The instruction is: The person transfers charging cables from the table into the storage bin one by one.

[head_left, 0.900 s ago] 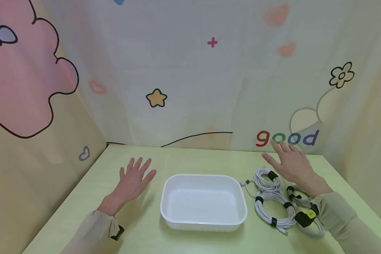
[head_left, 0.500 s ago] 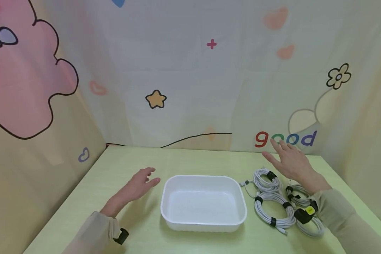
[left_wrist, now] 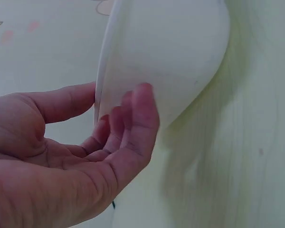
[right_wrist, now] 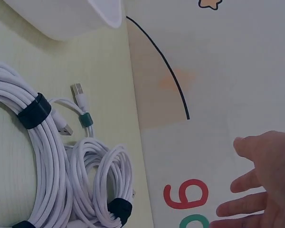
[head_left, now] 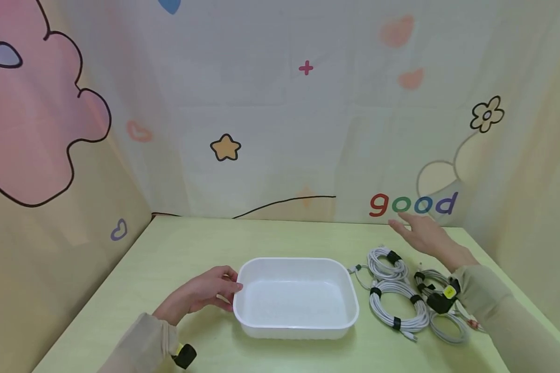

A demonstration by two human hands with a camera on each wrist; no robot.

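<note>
A white plastic tub (head_left: pixel 296 305) stands on the table in front of me. At its left end my left hand (head_left: pixel 200 295) holds the rim, with the thumb at the top edge and curled fingers by the outer wall. The left wrist view shows that hand (left_wrist: pixel 99 161) from below the rim of the tub (left_wrist: pixel 175 42). Over the back right of the table my right hand (head_left: pixel 429 235) hovers with nothing in it, fingers extended. Nearest to it are coiled white cables (head_left: pixel 375 311) with black straps; in the right wrist view, USB plugs (right_wrist: pixel 78 92) show.
A greyish cable coil (head_left: pixel 457 339) lies partly behind the right sleeve (head_left: pixel 490 295). Printed cloth walls (head_left: pixel 270 119) close the back and both sides of the pale green table (head_left: pixel 205 238). A small black device (head_left: pixel 185 356) sits at the left cuff.
My left hand has come down and right from above the table to the tub's left rim, its fingers curling. The right hand has tilted a little and stays over the cables.
</note>
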